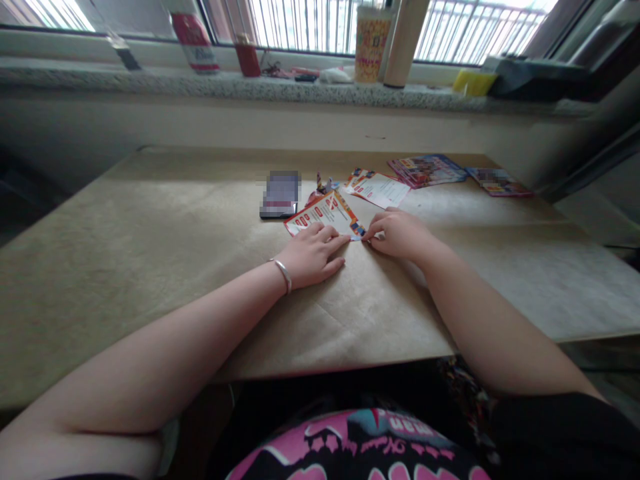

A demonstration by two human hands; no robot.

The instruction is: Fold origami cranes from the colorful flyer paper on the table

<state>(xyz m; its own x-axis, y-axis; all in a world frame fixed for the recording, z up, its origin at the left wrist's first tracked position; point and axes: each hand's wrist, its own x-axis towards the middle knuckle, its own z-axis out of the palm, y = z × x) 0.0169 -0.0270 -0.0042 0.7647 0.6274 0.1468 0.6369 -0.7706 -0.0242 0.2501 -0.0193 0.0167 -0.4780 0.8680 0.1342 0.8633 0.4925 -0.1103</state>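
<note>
A white printed card (324, 212) with red marks and an orange-and-blue strip along one side lies tilted on the table. My left hand (311, 257), with a silver bangle on its wrist, rests flat over the card's near edge, fingers stretched out. At the card's near right corner, my right hand (400, 235) has its thumb and fingertips pinched together on the edge. Just behind lie more white printed cards (385, 190), fanned a little. Small colourful pieces (320, 190), too small to make out, sit behind the card.
A phone (281, 195) lies left of the card. Colourful printed sheets (427, 171) overlap at the back right, with another stack (497, 181) beside them. The table (150, 247) has a brown covering. A patterned cup (373, 45) and other items stand on the windowsill (300, 90).
</note>
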